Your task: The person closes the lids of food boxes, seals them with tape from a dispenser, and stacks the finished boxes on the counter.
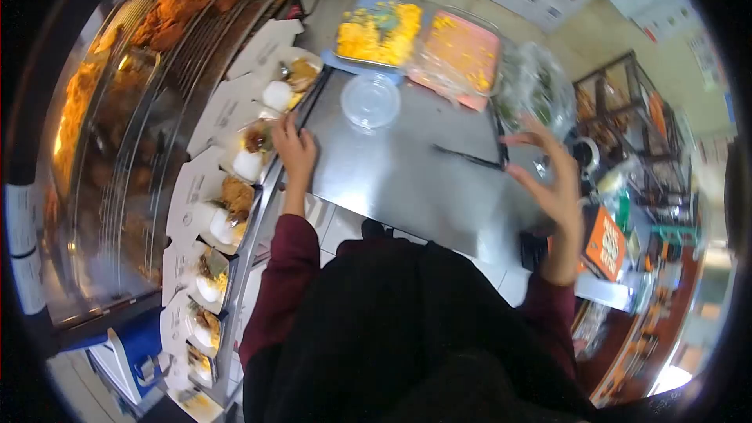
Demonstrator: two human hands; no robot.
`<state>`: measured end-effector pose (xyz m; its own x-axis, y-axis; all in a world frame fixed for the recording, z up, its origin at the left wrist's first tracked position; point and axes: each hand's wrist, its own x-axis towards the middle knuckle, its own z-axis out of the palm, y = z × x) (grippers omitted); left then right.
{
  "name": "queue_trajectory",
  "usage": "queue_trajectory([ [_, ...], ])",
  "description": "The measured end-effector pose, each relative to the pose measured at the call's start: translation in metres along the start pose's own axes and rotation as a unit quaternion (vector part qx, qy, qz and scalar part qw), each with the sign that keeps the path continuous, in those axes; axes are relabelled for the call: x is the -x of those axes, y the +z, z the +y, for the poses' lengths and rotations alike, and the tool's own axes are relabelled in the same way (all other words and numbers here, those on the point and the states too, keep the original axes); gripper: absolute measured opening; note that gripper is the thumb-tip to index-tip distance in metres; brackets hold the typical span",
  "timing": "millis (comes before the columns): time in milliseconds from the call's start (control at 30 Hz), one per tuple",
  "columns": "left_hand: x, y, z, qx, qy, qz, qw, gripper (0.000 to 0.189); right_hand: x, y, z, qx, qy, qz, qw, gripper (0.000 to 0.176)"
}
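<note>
My left hand (295,155) rests its fingertips at the edge of an open meal box (249,163) with rice and a dark topping, its fingers extended. At the right, my right hand (554,180) has thumb and fingers spread apart, close to the end of black tongs (470,157) on the steel table (376,176). Several open boxes of rice and toppings line the left side, one with fried chicken (236,194). A round clear plastic container (370,102) sits on the table ahead.
At the back stand a tray of yellow food (381,31) and a pink-lined tray (454,59). A plastic bag of greens (540,86) lies to their right. A heated display case (117,180) borders the left; an orange box (605,243) is at right.
</note>
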<state>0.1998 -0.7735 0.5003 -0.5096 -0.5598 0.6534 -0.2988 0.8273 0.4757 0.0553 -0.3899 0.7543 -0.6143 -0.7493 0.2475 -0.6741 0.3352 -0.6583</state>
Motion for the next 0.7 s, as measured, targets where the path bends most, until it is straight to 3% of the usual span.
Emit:
queue_trajectory([
  [67,0.005,-0.009,0.002,0.020,-0.025,-0.022,0.999,0.044,-0.084,0.091,-0.008,-0.092,-0.072,-0.028,0.993,0.037],
  [133,0.010,-0.020,0.001,0.018,-0.044,-0.040,0.998,0.044,-0.162,0.195,0.010,-0.167,-0.125,-0.068,0.976,0.029],
  [167,0.011,-0.024,-0.003,0.005,-0.049,-0.044,0.998,0.044,-0.199,0.250,0.031,-0.094,-0.167,-0.044,0.980,0.029],
  [233,0.009,-0.027,-0.015,0.001,-0.061,-0.052,0.997,0.046,-0.254,0.317,0.035,0.177,-0.170,0.014,0.969,0.028],
  [300,0.008,-0.034,-0.025,0.001,-0.066,-0.074,0.995,0.049,-0.297,0.357,0.043,0.311,-0.123,0.019,0.942,0.029],
  [333,0.012,-0.033,-0.032,-0.021,-0.070,-0.082,0.994,0.052,-0.318,0.374,0.043,0.374,-0.096,0.024,0.922,0.029],
  [433,0.004,-0.043,-0.040,-0.012,-0.041,-0.123,0.991,0.054,-0.331,0.400,0.044,0.339,-0.080,0.029,0.937,0.030],
  [533,0.000,-0.046,-0.037,-0.017,-0.042,-0.123,0.991,0.054,-0.335,0.397,0.041,0.356,-0.071,-0.030,0.931,0.025],
  [633,0.001,-0.043,-0.038,-0.040,-0.063,-0.115,0.990,0.055,-0.331,0.382,0.044,0.216,-0.042,0.040,0.975,0.027],
  [700,0.002,-0.042,-0.041,-0.045,-0.057,-0.115,0.991,0.055,-0.322,0.376,0.041,0.209,-0.064,0.079,0.973,0.028],
])
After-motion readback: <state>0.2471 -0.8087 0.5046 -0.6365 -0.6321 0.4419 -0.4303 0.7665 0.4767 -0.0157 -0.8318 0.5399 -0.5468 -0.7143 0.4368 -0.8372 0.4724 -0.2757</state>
